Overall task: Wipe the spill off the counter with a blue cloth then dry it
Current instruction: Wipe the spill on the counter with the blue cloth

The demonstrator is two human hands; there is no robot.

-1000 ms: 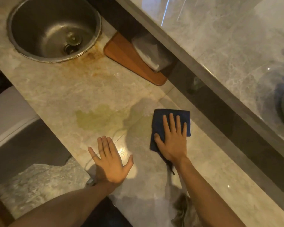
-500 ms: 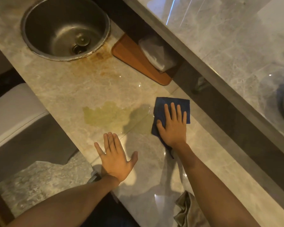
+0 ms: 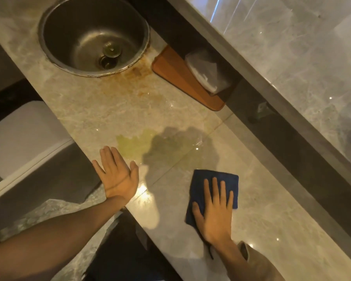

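A yellow-green spill lies on the pale marble counter, partly under my hands' shadow. The folded blue cloth lies flat on the counter, to the right of the spill and nearer to me, apart from it. My right hand presses down on the cloth with its fingers spread, covering the near half. My left hand rests flat and open on the counter's near edge, its fingertips just short of the spill's left side.
A round steel sink is set in the counter at the far left, with rusty stains beside it. A wooden board and a plastic bag sit under a raised marble ledge. A greyish cloth lies by my right forearm.
My right hand has drawn the blue cloth back toward me and to the right, off the spill's edge. My left hand stays flat on the counter.
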